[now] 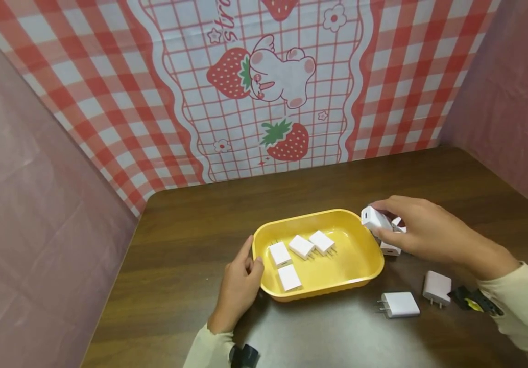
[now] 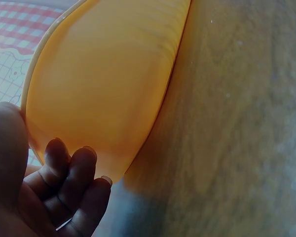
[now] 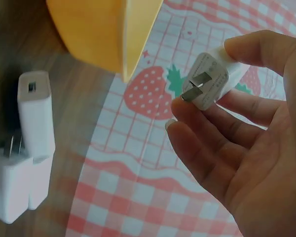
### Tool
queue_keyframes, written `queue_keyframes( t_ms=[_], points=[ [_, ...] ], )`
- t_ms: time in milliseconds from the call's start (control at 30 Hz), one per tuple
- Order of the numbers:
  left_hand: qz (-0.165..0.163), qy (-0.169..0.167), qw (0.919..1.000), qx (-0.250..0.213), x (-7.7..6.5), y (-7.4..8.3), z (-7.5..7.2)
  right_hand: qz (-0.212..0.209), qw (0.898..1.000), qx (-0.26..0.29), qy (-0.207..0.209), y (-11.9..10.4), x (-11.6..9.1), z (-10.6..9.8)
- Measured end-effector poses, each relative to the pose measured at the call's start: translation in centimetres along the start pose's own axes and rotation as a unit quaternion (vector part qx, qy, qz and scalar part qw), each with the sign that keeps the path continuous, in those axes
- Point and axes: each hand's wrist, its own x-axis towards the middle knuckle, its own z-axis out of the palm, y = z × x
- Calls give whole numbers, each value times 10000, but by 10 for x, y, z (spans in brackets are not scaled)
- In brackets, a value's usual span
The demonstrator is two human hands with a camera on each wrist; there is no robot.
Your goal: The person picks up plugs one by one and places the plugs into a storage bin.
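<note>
On the checked cloth (image 1: 402, 66) behind the worktop (image 1: 190, 230), the letters "str" could be read turned sideways, the rest of the word cut off by the head view's upper edge; fine print covered the pronged face of the held charger (image 3: 217, 81), too small for you to make out. Your right arm reached in from the right, and the right grip (image 1: 413, 225) stood above the worktop beside the right end of the yellow tray (image 1: 349, 263). Your left forearm rose from the lower edge to the tray's opposite end. The right grip pinched the held charger between thumb and fingertips, its two flat prongs exposed in the right wrist view; the left grip (image 1: 237, 286) grasped the tray, thumb at the rim and fingers against the outer wall. Inside the tray lay four white chargers (image 1: 302, 247), two at the left end and two near the middle. Beneath the right grip lay a cluster of chargers (image 1: 390, 249), while a white charger (image 1: 401, 305) and a pinkish charger (image 1: 437, 286) lay on the worktop nearer to you
</note>
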Motion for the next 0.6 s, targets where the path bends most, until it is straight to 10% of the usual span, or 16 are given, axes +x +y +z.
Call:
queue_keyframes(
  t_ms=[600],
  points=[
    [98, 9, 9999, -38, 1, 1, -2, -559, 9919, -280, -1104, -32, 27, 11]
  ],
)
